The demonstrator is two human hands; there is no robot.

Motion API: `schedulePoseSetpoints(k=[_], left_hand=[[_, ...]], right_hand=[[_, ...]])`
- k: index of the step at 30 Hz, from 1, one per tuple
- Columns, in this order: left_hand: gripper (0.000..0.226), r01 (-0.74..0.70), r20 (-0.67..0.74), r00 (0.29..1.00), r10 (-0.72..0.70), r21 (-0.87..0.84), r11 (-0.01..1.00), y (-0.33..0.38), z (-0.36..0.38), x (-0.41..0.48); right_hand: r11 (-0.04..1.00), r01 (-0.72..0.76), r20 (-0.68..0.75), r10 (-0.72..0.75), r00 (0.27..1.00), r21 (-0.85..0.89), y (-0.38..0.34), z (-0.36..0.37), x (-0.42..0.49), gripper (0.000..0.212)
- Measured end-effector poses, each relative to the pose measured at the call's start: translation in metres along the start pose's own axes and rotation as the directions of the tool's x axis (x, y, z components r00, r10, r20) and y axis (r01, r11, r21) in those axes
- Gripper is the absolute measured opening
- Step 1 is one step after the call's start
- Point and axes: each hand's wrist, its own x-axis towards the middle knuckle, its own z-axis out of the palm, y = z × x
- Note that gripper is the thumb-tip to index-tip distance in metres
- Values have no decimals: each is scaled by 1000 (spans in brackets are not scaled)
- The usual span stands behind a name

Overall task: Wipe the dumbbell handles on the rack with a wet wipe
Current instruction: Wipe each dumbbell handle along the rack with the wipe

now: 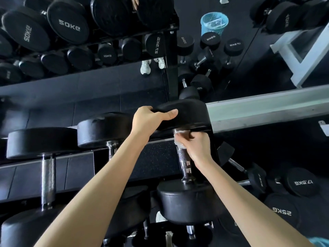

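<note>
**Dumbbell handle wipe, top tier of rack**

Dumbbell handle (184,158) under treatment: knurled steel bar of the rightmost dumbbell on the upper rack rail (78,154). Right hand (195,147) is closed around the bar's far end, pinching a white wet wipe (179,139) against the metal just below the far head. Left hand (151,120) is clamped over that far head (187,114), steadying it. Near head (187,202) sits at the front.

Judgement: wrap the wipe fully round the bar, twist while drawing toward the near head, keep the left hand's brace firm. 2 neighbouring handles (48,177) (112,150) lie to the left; their state is unknown.
</note>
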Motion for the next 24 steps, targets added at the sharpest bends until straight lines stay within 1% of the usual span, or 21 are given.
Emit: schedulePoseSetpoints(k=[1,2,4,5,6,7,8,9,10,11,12,14,16,17,19,21,22,23,24], left_hand=[[51,-1,-1,1000,1,0,1000,0,0,0],[52,0,-4,1000,0,-3,1000,1,0,1],[52,5,-2,1000,-5,-2,1000,0,0,2],[51,3,3,1000,-3,2,1000,0,0,2],[52,-3,6,1000,3,2,1000,0,0,2],[55,-8,4,1000,8,4,1000,0,0,1],[61,-10,-2,1000,10,3,1000,-1,0,1],[68,-9,-6,1000,9,4,1000,-1,-1,1],[74,-8,-7,1000,8,2,1000,-1,-1,2],[76,-7,-7,1000,7,0,1000,-1,-1,2],[76,-6,-6,1000,5,-4,1000,-1,-1,2],[76,0,-4,1000,0,-8,1000,0,-1,3],[69,6,-11,1000,-6,-11,1000,1,-2,3],[66,5,-7,1000,-5,-12,1000,2,-2,3],[63,4,2,1000,-4,-16,1000,3,-2,2],[54,-1,-2,1000,1,-25,1000,2,-1,2],[52,0,-2,1000,0,-31,1000,1,0,2],[53,-6,0,1000,6,-33,999,1,-1,1],[60,-12,2,1000,12,-38,999,1,-1,1]], right_hand=[[992,62,-38,-67,997,-113,-3,3,-2,24],[982,91,-61,-102,993,-168,-7,5,-3,24],[975,89,-92,-109,990,-202,-11,8,-3,25],[986,57,-87,-72,994,-157,-10,8,0,25],[999,-9,-46,7,999,-51,-8,6,4,25],[992,-98,36,95,995,77,-7,2,7,25],[964,-189,142,164,976,185,-6,-4,10,27],[934,-266,261,202,944,239,-6,-10,12,30],[911,-324,362,222,906,254,-5,-15,14,31],[898,-356,427,225,876,259,-6,-19,13,28],[892,-368,457,221,862,261,-5,-21,12,24],[915,-321,457,184,870,243,1,-23,7,16],[969,-206,453,125,882,134,11,-23,3,13],[986,-158,450,115,885,59,14,-23,1,18],[990,-109,411,134,902,-86,17,-25,-5,36],[971,-61,382,148,912,-230,16,-28,-14,51],[952,-31,387,154,909,-305,16,-30,-19,53],[923,0,395,164,904,-384,13,-33,-26,54],[890,36,401,168,900,-454,11,-35,-31,55]])
